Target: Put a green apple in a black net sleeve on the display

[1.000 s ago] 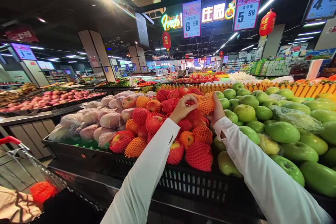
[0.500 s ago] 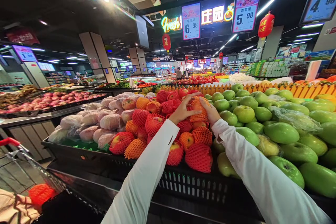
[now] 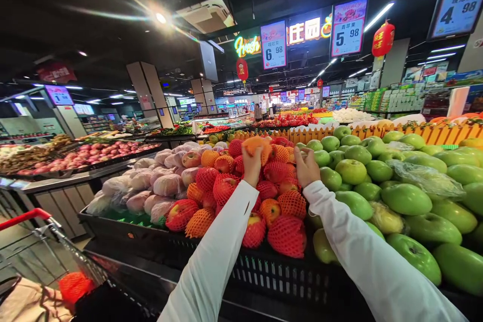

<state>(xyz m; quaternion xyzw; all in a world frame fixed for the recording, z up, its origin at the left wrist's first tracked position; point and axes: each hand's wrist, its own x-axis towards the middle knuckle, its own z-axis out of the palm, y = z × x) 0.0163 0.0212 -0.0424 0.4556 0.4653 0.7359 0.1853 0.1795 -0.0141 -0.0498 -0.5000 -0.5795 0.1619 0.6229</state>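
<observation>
Now the left hand [image 3: 251, 165] grips a fruit in an orange foam net [image 3: 258, 146], raised over the heap of netted apples [image 3: 226, 188] in a black crate [image 3: 279, 276]. Half a second ago both hands met around the orange net; since then the fruit has shifted leftward, and the right hand [image 3: 307, 167] has come away from it. That hand, fingers loosely bent and grasping nothing that shows, is between the netted apples and the green apples [image 3: 404, 198]. The view has also tilted, so the signs sit lower.

Overhead, a glowing neon sign [image 3: 247, 46] reads "Fresh", with the characters 庄园 to its right. Hanging price screens show 6.98 [image 3: 273, 45], 5.98 under 青苹果 [image 3: 349, 26], and 4.98 [image 3: 456, 4]. A red paper-like lantern [image 3: 383, 39] bears 旺旺.

The foam nets are red and orange, with a diamond mesh stretched over rounded apples. To their left lie pale pink fruits [image 3: 166, 186] in thin, crinkled clear wrapping. The green apples are smooth and shiny. The crate's front has rows of upright slots. At lower left, a metal wire shopping cart [image 3: 49, 241] has a red handle.
</observation>
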